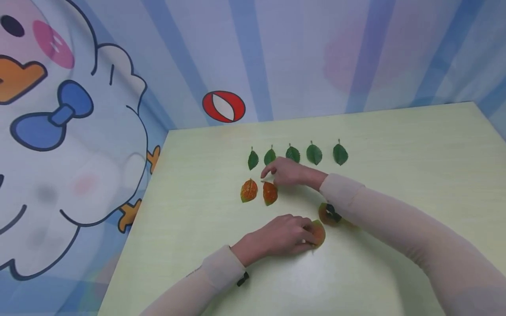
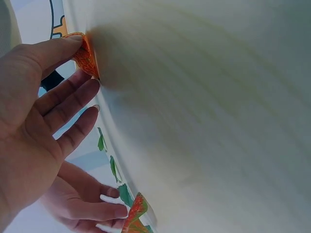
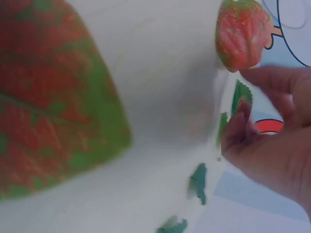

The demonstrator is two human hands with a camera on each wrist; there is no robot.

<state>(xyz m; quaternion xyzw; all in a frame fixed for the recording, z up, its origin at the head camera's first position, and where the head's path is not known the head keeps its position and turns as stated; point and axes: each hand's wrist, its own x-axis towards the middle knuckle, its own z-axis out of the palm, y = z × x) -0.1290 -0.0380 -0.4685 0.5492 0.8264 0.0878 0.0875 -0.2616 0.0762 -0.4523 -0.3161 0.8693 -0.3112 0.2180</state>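
Note:
My left hand (image 1: 282,235) pinches an orange leaf (image 1: 318,234) at the table's near middle; in the left wrist view the thumb lies on the leaf (image 2: 86,56) and fingers meet its edge. Farther back, my right hand (image 1: 287,171) hovers beside the stem of an orange-red leaf (image 1: 270,193). A gap shows between its thumb and index finger in the right wrist view, and the index fingertip is close to a leaf (image 3: 243,36). Another orange leaf (image 1: 249,191) lies to the left. Under the right wrist is a further leaf (image 1: 325,214), partly hidden.
Several green leaves (image 1: 314,153) stand in a row along the back of the pale table (image 1: 415,175), stems pointing away. The right forearm hides part of the tabletop. A backdrop with a cartoon duck (image 1: 95,175) borders the left side.

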